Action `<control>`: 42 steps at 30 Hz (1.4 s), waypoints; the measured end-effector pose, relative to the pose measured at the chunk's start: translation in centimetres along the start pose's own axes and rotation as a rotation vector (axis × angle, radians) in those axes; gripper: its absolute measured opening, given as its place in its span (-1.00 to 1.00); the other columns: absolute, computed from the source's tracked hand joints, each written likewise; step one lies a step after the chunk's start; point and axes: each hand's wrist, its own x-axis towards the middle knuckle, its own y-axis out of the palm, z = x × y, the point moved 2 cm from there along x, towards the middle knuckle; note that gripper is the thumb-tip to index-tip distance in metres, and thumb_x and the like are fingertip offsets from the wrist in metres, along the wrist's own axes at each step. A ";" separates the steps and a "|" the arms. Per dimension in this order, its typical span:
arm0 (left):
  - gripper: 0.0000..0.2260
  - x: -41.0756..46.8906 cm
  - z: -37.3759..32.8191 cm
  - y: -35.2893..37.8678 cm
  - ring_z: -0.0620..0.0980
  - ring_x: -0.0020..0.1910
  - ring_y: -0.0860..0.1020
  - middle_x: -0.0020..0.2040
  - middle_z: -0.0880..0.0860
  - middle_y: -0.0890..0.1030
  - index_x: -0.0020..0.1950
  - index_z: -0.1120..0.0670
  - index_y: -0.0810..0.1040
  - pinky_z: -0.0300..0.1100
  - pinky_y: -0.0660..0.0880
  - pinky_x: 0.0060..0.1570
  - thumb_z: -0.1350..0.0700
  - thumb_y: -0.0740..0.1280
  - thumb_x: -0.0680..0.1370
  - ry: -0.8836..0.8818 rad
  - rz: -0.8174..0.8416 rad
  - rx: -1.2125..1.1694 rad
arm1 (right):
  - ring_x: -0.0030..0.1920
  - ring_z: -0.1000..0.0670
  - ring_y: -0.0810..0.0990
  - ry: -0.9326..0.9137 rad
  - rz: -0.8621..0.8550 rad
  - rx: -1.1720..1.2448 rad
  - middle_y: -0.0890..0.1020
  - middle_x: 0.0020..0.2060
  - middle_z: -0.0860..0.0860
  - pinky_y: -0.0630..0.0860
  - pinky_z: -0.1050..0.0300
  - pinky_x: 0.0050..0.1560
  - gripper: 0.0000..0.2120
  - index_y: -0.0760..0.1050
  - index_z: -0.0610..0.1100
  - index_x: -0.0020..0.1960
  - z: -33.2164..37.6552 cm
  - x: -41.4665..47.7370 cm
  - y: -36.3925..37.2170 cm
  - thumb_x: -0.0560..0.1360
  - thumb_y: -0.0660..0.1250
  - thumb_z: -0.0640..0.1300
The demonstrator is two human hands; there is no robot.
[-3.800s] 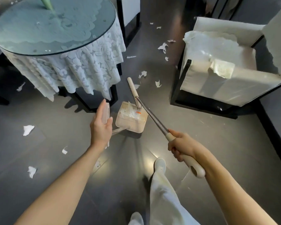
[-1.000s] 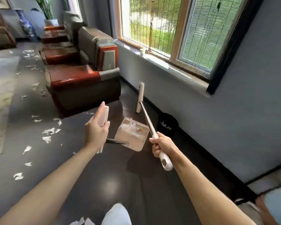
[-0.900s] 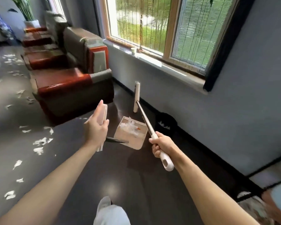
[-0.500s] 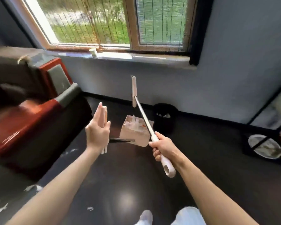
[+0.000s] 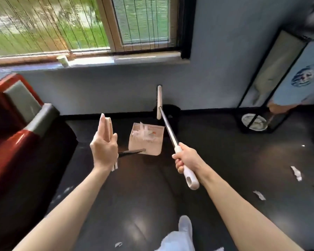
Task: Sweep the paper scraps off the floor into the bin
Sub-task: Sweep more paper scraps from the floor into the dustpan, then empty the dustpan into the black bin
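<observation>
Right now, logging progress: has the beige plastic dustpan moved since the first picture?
Yes: the dustpan left the glass table, now near the round black bin.

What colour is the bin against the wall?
The bin is black, seen in the head view.

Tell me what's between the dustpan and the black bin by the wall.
In the head view, the broom shaft crosses between the dustpan and the bin, its head overlapping the bin's left side. Otherwise only dark floor.
</observation>
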 end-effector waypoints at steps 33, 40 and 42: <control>-0.18 30.3 3.4 3.6 0.24 -0.42 0.53 -0.06 0.14 0.47 0.50 -0.16 0.08 -0.03 0.50 -0.60 0.35 0.39 0.42 1.048 0.806 0.483 | -0.60 0.15 0.29 -0.220 -0.369 0.472 0.34 -0.47 -0.01 0.24 0.32 -0.66 -0.33 0.11 0.03 0.56 9.6 8.7 17.8 0.56 0.18 -0.41; -0.13 29.4 6.9 8.5 0.02 -0.53 0.40 -0.11 -0.01 0.38 0.49 -0.06 0.23 -0.28 0.29 -0.69 0.37 0.46 0.27 1.396 1.052 0.534 | -0.62 0.15 0.28 -0.214 -0.434 0.502 0.31 -0.48 0.00 0.22 0.32 -0.67 -0.33 0.11 0.04 0.55 11.7 10.3 14.7 0.56 0.16 -0.42; -0.38 29.2 7.5 9.1 0.00 -0.51 0.42 -0.11 0.01 0.41 0.50 -0.10 0.19 -0.26 0.39 -0.66 0.13 0.36 0.50 1.327 1.131 0.472 | -0.63 0.16 0.28 -0.218 -0.449 0.510 0.31 -0.47 0.00 0.22 0.33 -0.67 -0.34 0.13 0.04 0.54 12.2 10.3 14.1 0.56 0.16 -0.42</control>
